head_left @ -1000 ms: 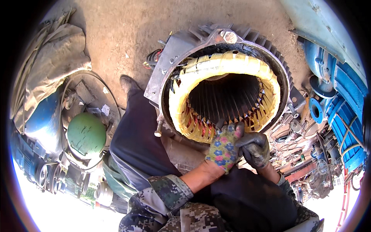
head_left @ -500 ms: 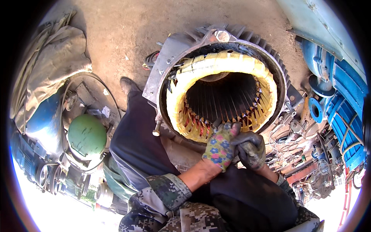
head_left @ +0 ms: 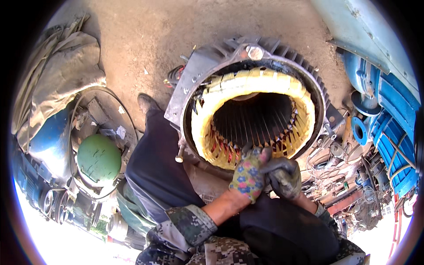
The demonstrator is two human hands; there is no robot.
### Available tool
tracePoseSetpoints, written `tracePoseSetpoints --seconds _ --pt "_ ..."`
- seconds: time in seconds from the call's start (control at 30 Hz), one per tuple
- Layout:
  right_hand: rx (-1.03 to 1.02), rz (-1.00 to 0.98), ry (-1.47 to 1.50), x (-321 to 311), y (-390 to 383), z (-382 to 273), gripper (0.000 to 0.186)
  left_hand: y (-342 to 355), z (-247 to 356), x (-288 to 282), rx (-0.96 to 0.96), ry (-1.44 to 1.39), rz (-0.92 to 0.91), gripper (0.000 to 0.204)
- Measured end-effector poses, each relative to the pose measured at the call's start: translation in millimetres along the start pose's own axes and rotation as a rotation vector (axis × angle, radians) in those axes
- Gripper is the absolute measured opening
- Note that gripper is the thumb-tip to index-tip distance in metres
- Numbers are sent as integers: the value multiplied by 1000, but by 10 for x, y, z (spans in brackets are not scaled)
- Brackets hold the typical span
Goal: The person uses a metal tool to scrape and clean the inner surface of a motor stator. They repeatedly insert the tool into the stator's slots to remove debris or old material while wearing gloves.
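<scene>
A motor stator (head_left: 260, 119) in a finned grey housing stands before me, its open end facing up toward me. A thick ring of winding ends wrapped in yellow tape (head_left: 251, 77) lines the opening, with red and dark bits along its inner lower edge. My left hand (head_left: 250, 174), in a flowered glove, is at the ring's near edge with its fingers stretched toward the bore. Against its thumb side lies my right hand (head_left: 285, 177) in a dark, dirty glove. The right fingers are curled; whatever they hold is hidden.
A bolt (head_left: 179, 154) juts from the housing's left side. Left of my leg is a green rounded object (head_left: 99, 157), below a brown cloth (head_left: 66, 66). Blue machine parts (head_left: 393, 132) stand at right, above scattered tools and scrap (head_left: 340, 176). My legs flank the motor's near side.
The stator sits slightly lower in the picture as the view has shifted. Both hands stay together near the ring, with the left fingers a little closer together.
</scene>
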State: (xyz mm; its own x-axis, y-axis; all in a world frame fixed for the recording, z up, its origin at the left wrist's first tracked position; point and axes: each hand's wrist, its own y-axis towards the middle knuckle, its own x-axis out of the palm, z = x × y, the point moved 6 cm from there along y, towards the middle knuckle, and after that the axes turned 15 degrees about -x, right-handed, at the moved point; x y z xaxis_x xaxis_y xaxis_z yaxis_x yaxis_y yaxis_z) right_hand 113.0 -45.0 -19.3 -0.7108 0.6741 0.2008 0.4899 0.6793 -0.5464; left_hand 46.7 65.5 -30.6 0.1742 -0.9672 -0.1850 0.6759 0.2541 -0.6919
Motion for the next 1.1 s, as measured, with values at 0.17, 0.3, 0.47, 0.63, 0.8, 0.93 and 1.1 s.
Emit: tracePoseSetpoints --seconds 0.17,0.3,0.47,0.63,0.8,0.93,1.1 --pt "-79 0 -46 -105 47 274 42 85 -180 62 -6 -11 10 26" --pt "1 -92 -44 -21 189 -95 20 149 -70 37 -117 -47 -27 25" --pt "7 -13 74 -16 -14 -37 32 19 6 46 -47 131 9 22" --pt "-67 1 -89 -37 150 17 35 113 -54 40 -134 62 -89 28" --pt "9 -73 89 -35 87 35 34 62 -3 11 -51 71 -2 24" --pt "23 20 135 8 135 -38 33 103 48 -66 -51 104 -25 27" --pt "-49 49 26 -8 142 14 37 123 -50 6 -74 78 -42 31"
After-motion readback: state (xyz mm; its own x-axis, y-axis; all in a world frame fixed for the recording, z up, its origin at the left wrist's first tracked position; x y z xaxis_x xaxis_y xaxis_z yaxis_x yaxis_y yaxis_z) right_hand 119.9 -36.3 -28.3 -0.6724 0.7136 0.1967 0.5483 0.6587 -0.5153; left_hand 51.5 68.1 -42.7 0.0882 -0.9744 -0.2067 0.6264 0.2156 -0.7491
